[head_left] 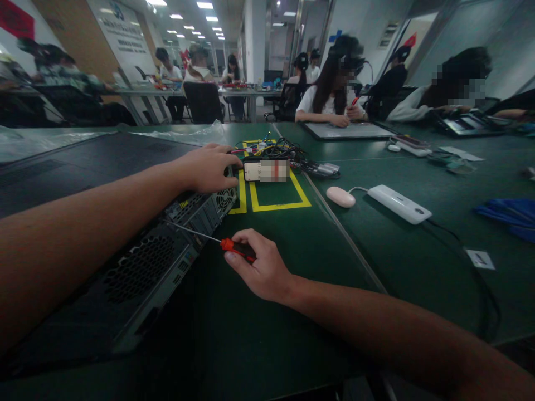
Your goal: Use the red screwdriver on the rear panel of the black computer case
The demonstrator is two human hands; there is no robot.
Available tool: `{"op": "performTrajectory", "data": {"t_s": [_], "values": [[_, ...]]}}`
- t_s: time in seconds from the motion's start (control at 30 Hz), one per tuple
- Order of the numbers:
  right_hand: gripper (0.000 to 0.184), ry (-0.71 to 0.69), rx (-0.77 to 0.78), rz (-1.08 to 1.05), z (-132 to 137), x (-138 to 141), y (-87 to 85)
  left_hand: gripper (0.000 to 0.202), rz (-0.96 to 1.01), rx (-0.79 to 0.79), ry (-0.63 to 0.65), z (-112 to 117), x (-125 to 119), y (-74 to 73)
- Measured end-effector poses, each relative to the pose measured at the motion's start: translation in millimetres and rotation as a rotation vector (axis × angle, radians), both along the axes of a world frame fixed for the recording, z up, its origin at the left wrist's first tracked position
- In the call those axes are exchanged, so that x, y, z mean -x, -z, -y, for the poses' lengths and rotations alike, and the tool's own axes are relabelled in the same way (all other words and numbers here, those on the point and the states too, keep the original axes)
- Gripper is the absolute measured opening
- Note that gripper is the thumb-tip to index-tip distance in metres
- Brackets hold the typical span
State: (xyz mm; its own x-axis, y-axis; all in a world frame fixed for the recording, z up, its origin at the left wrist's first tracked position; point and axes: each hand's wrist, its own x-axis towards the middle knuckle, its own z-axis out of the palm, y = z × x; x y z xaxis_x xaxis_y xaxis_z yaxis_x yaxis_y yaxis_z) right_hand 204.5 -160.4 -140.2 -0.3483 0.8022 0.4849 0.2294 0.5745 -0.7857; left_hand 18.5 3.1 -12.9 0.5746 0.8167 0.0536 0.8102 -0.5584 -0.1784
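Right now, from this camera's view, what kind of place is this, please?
Probably a shared electronics workroom or training room: the right hand holds a screwdriver at a computer case on a green table, and several other people sit in the same room.

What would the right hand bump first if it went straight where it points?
Probably the dark computer case: the screwdriver in the right hand points there, though exact depth is unclear.
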Motion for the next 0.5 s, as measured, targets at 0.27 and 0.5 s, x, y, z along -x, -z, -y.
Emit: {"op": "performTrajectory", "data": {"t_s": [0.27, 0.5], "values": [[0.021, -0.023, -0.020, 0.018, -1.2, -1.1, -2.1, 0.068, -0.003, -0.024, 0.025, -3.1, 3.3, 2.2], [0.024, -0.035, 0.040, -0.001, 1.5, -1.8, -2.3, 0.066, -0.015, -0.015, 0.009, 1.8, -1.2, -1.6]]}}
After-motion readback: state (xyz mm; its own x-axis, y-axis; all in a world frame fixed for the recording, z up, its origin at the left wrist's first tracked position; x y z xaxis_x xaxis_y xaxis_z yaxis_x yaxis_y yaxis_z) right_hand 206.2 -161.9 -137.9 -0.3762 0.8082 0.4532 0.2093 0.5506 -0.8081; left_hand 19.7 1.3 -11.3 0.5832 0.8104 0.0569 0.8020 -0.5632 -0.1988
